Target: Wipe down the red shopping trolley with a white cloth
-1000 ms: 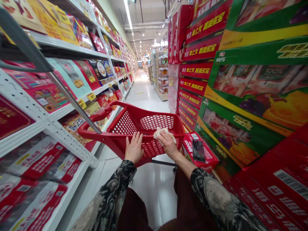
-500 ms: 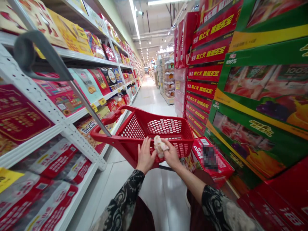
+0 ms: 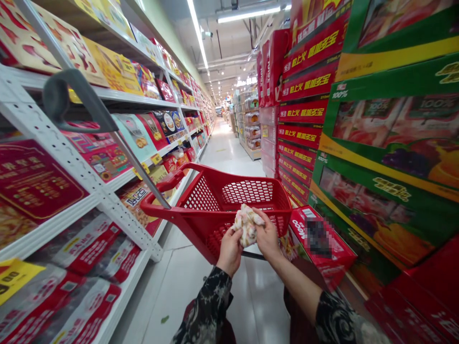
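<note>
Two hands gripped a crumpled, pale patterned cloth (image 3: pixel 247 228) in front of a red plastic shopping basket cart (image 3: pixel 201 230) in a supermarket aisle.
The left hand (image 3: pixel 230 251) pinched the cloth's near left edge between thumb and fingers, drawn nearly together; the right hand (image 3: pixel 268 237) had its fingers curled closed over the right side. The bunched cloth overlapped the cart's near rim in view, though whether it touched could not be told. A grey pull handle (image 3: pixel 81 100) rose at the cart's left, and a red Meco carton (image 3: pixel 306 228) lay just right of it.
</note>
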`<state>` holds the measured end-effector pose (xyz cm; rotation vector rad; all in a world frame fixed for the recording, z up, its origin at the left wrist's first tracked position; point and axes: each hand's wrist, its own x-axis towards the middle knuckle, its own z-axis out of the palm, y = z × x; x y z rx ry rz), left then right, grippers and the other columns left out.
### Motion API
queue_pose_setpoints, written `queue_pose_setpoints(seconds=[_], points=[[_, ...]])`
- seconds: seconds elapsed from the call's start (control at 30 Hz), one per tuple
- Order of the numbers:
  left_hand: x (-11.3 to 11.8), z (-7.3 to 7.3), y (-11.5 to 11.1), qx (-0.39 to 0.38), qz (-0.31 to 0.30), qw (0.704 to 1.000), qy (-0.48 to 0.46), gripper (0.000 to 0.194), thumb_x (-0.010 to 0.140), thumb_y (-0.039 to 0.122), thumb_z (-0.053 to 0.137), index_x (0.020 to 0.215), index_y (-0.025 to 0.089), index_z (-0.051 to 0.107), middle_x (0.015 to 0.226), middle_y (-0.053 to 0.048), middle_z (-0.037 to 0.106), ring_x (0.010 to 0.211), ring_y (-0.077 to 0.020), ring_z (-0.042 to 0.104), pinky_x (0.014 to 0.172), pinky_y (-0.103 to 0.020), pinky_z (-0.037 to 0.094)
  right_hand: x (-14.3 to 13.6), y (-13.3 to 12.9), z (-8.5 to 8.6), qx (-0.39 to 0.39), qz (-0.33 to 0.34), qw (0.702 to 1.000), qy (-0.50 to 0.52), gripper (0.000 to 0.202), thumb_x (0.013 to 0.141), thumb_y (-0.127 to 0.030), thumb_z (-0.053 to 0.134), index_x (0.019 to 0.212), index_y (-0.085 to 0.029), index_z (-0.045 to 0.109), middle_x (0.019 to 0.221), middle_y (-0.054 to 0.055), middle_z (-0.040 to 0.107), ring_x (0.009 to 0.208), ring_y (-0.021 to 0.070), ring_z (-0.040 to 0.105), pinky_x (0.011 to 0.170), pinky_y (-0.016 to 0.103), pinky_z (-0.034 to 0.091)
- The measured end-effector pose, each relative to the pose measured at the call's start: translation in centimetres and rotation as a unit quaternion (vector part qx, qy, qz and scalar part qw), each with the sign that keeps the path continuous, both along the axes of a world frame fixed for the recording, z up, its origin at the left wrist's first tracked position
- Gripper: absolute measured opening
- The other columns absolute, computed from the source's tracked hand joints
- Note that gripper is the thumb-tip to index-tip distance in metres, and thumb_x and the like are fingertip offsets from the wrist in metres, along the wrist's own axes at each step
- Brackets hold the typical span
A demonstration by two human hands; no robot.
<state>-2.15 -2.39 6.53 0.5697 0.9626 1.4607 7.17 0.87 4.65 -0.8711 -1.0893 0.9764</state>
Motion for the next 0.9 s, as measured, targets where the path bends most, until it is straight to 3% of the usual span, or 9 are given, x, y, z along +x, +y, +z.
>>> queue_pose_setpoints(seconds=[0.1,0.23,0.37,0.47,0.57,0.67,0.77,0.83,0.9], points=[[0.4,-0.2,-0.9,-0.027,-0.058,0.998,-0.022,0.037,0.065,0.029,0.066,0.098,0.017,0.057,0.090,-0.006,0.067,0.073,-0.0135,0.062,0.067,-0.026,0.048,0.1,0.0,-0.8,0.013,-0.035,0.999,0.010,0.038,0.068,-0.017,0.048,0.102,-0.021,0.062,0.114,0.005,0.061,0.108,0.0208,0.054,0.095,0.037,0.042],[0.3,-1.0,-1.7,-0.067,-0.119,0.990,0.018,0.045,0.060,0.037,0.071,0.098,0.018,0.058,0.083,-0.003,0.067,0.063,-0.0089,0.059,0.058,-0.020,0.042,0.0,-0.5,-0.3,-0.086,-0.007,0.984,0.153,0.037,0.067,-0.022,0.052,0.103,-0.019,0.058,0.103,0.005,0.066,0.093,0.0208,0.062,0.080,0.035,0.051],[-0.2,-2.2,-1.3,-0.063,-0.031,0.991,0.117,0.039,0.052,0.034,0.075,0.082,0.014,0.061,0.070,-0.001,0.064,0.055,-0.0077,0.055,0.052,-0.019,0.039,0.2,-1.9,0.9,-0.147,0.100,0.949,0.261,0.029,0.064,-0.025,0.058,0.092,-0.017,0.060,0.086,0.003,0.069,0.079,0.0208,0.065,0.067,0.032,0.053],[-0.6,-3.0,-1.2,-0.056,0.051,0.983,0.170,0.035,0.050,0.030,0.075,0.076,0.013,0.059,0.066,0.001,0.062,0.054,-0.0080,0.055,0.052,-0.020,0.040,0.3,-2.8,1.2,-0.157,0.131,0.936,0.286,0.027,0.060,-0.023,0.061,0.086,-0.016,0.060,0.079,0.002,0.068,0.074,0.0194,0.065,0.064,0.030,0.052],[-0.4,-2.8,-1.7,-0.055,0.086,0.987,0.125,0.037,0.052,0.032,0.074,0.080,0.016,0.057,0.070,0.001,0.063,0.057,-0.0087,0.057,0.054,-0.020,0.043,0.3,-3.1,0.8,-0.159,0.085,0.944,0.276,0.028,0.058,-0.021,0.062,0.085,-0.017,0.059,0.078,0.001,0.068,0.071,0.0174,0.063,0.062,0.028,0.051],[0.7,-1.6,-2.5,-0.028,-0.005,1.000,-0.006,0.042,0.062,0.044,0.067,0.094,0.018,0.058,0.093,-0.005,0.066,0.079,-0.0149,0.062,0.068,-0.027,0.048,0.0,-3.2,0.2,-0.152,0.020,0.959,0.239,0.027,0.058,-0.019,0.061,0.085,-0.018,0.058,0.079,-0.001,0.067,0.071,0.0150,0.062,0.062,0.024,0.050],[1.9,-0.9,-2.7,-0.001,-0.062,0.997,-0.044,0.051,0.060,0.038,0.072,0.104,0.018,0.056,0.104,-0.007,0.065,0.094,-0.0185,0.060,0.080,-0.030,0.047,-0.3,-3.4,-0.4,-0.147,0.042,0.967,0.202,0.026,0.060,-0.019,0.060,0.086,-0.018,0.057,0.079,0.000,0.066,0.071,0.0146,0.062,0.067,0.025,0.050],[2.0,-1.3,-2.3,0.000,-0.035,0.999,-0.025,0.053,0.055,0.029,0.076,0.102,0.016,0.057,0.099,-0.007,0.066,0.092,-0.0185,0.061,0.082,-0.029,0.046,-0.2,-3.4,-0.7,-0.144,0.070,0.974,0.161,0.025,0.063,-0.021,0.058,0.088,-0.017,0.057,0.081,0.001,0.066,0.072,0.0156,0.062,0.069,0.028,0.050],[1.5,-2.2,-1.8,-0.014,0.018,1.000,0.002,0.051,0.052,0.026,0.076,0.098,0.015,0.057,0.092,-0.006,0.067,0.087,-0.0176,0.062,0.081,-0.029,0.046,0.5,-3.5,-1.0,-0.109,0.043,0.990,0.073,0.027,0.066,-0.021,0.056,0.092,-0.017,0.057,0.086,0.004,0.066,0.076,0.0175,0.062,0.072,0.031,0.051]])
